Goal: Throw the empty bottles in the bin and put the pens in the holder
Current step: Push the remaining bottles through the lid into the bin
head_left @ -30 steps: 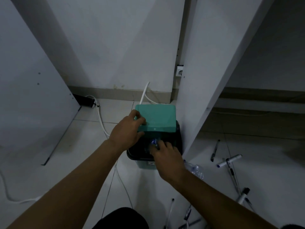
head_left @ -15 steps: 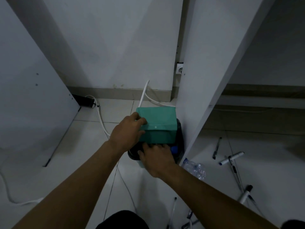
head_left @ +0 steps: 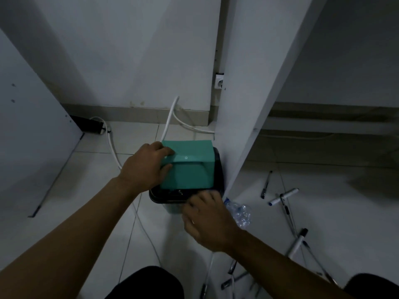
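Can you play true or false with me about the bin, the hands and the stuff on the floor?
1. The left hand holds the green lid of the bin up. True.
2. The right hand is holding a pen. False: no pen shows in it; it sits at the bin's front rim.
3. A crumpled clear bottle lies on the floor right of the bin. True.
4. All the pens are put away. False: pens and a white marker lie on the floor.
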